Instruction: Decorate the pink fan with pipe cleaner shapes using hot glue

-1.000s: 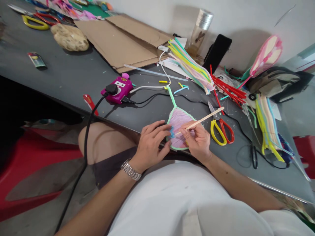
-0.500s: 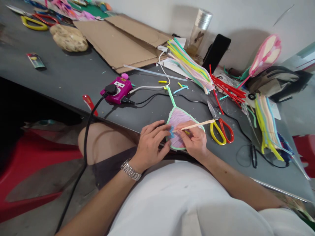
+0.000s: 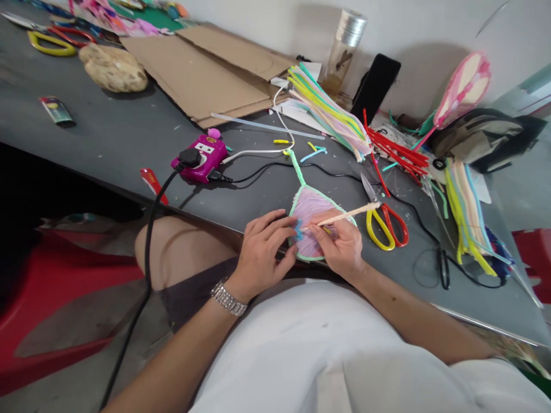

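A fan-shaped piece [image 3: 307,201] of lilac fuzzy stems with a mint-green rim and handle lies at the table's front edge. My left hand [image 3: 262,249] is at its left side, fingers stretched and fingertips against a small blue fuzzy piece [image 3: 299,229] on the surface. Over the fan's right part, my right hand [image 3: 342,244] pinches a cream pipe cleaner [image 3: 350,213], its lower end near the blue piece and its other end pointing up right. Yellow and pink bits show partly beneath my right hand.
Scissors [image 3: 381,223] with yellow and red handles lie right of the fan. Behind are a purple power adapter [image 3: 202,158] with cables, bundled pipe cleaners [image 3: 329,112], red stems [image 3: 398,152], cardboard [image 3: 206,74] and a bottle [image 3: 344,51]. Another bundle [image 3: 467,212] lies right.
The view has shifted slightly. The cream pipe cleaner's free end has tilted a little upward and right. Both hands stay nearly in place on the fan.
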`<action>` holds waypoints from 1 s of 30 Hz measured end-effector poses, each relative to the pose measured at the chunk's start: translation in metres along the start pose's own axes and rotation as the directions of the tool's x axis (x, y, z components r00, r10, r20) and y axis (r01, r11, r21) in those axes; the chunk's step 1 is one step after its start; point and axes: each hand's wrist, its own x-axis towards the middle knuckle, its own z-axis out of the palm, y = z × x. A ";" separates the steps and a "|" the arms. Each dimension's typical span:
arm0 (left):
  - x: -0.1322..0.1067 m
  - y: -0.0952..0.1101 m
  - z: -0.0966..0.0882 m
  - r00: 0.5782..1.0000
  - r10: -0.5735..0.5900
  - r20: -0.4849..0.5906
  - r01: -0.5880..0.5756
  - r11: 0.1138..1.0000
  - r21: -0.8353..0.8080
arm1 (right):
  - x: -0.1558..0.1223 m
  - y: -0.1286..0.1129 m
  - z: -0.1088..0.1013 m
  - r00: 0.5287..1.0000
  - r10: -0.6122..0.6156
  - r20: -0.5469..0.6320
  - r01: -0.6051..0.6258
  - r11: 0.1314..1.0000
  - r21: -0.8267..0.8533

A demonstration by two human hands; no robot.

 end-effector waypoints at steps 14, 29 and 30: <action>0.000 0.000 0.000 1.000 0.014 -0.016 -0.014 1.000 0.006 | -0.002 -0.001 0.000 0.998 0.044 0.050 -0.044 0.999 -0.004; -0.001 -0.001 0.000 1.000 0.013 -0.015 -0.013 1.000 0.000 | -0.023 -0.038 -0.091 0.959 0.259 -0.115 -0.267 0.961 -0.067; -0.002 -0.001 0.000 1.000 0.013 -0.014 -0.013 1.000 0.003 | -0.033 -0.039 -0.088 0.972 0.232 -0.028 -0.234 0.961 -0.145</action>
